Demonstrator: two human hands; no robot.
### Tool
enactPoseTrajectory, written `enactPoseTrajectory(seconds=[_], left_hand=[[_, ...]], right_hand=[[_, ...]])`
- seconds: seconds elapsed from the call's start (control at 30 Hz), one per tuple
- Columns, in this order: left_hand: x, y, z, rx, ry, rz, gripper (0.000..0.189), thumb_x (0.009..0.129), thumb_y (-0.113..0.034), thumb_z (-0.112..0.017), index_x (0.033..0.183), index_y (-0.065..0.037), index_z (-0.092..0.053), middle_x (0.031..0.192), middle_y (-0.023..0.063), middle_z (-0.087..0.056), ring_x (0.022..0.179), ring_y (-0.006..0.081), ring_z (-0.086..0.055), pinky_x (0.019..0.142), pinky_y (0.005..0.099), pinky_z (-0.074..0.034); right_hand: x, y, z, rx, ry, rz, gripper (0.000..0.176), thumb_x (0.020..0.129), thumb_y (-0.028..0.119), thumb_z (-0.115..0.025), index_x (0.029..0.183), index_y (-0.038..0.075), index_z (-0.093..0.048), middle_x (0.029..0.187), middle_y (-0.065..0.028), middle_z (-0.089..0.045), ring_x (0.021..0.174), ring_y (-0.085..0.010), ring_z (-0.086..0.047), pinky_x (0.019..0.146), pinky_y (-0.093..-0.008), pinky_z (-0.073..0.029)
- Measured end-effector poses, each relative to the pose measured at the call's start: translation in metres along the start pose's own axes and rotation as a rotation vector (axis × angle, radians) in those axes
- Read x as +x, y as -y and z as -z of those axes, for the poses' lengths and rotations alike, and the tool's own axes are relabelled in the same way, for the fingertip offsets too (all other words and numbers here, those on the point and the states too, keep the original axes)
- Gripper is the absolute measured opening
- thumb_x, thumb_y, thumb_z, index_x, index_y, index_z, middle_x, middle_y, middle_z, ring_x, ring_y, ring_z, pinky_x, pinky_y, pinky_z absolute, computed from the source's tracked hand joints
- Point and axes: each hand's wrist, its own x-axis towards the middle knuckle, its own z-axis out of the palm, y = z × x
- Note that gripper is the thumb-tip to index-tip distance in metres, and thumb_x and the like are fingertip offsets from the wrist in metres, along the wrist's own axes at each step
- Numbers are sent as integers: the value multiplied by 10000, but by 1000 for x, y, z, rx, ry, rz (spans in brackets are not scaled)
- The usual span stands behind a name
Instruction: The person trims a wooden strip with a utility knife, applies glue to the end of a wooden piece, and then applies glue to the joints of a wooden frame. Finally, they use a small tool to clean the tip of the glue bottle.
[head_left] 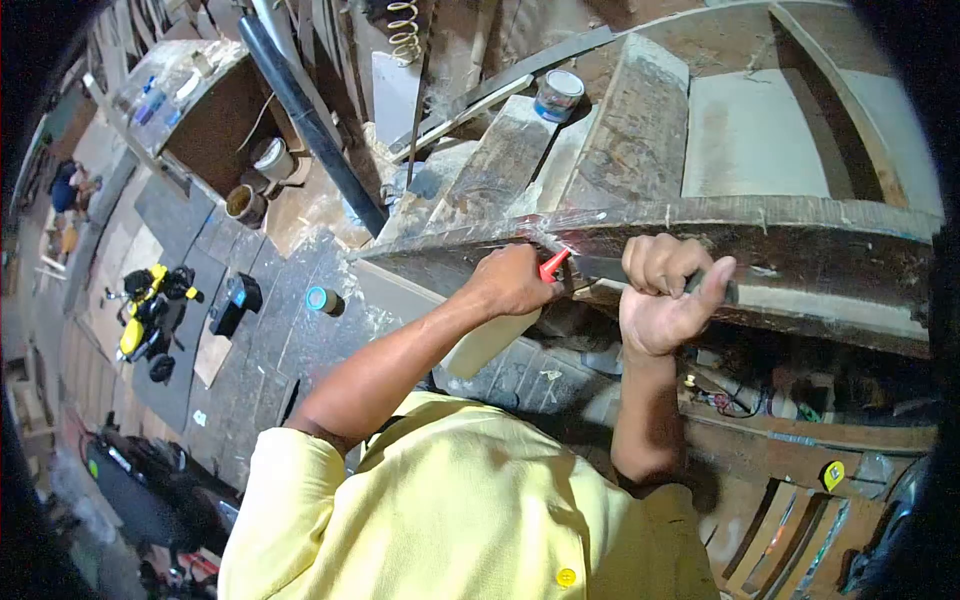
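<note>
A single head-worn camera looks steeply down through a wide, rounded lens, and the wearer's own yellow shirt (470,500) fills the 6 o'clock edge. The left hand (512,282) and right hand (662,300) sit close at centre. The floor (200,330) lies far below toward 9 o'clock.

A floor (250,340) of dark paving slabs is seen at the left. On it a yellow and black machine (150,315), a black case (235,305) and a small roll of tape (320,299) are set near one another. A thick black pipe (310,120) is leaned across the scene, with two open tins (245,203) just beside it. A cluttered bench (190,90) is placed at the upper left. A white-lidded can (557,95) is rested on weathered planks (640,130) at the top. Everything is evenly lit.
</note>
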Motion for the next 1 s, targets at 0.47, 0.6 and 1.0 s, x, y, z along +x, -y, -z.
enactPoseTrajectory(seconds=[0.47,0.6,1.0], left_hand=[[11,9,0,-74,67,-40,540,692,-445,-731,847,71,-696,908,317,-676,888,426,-678,827,475,-524],[20,20,-11,-157,74,-105,442,719,-395,-742,876,14,-680,825,191,-697,790,298,-678,745,405,-516],[11,46,4,-973,694,-87,289,804,-318,-731,851,-38,-679,741,58,-683,684,126,-656,612,255,-520]], right_hand=[[-2,-28,10,-12,104,-9,740,848,834,-309,629,127,-308,568,21,-248,508,-132,-199,515,-311,-182],[-2,-28,10,-20,131,6,746,840,842,-308,632,125,-314,556,20,-260,491,-130,-212,499,-308,-186],[-4,-34,-1,-161,80,52,714,868,803,-325,598,145,-271,485,37,-243,400,-106,-203,434,-292,-159]])
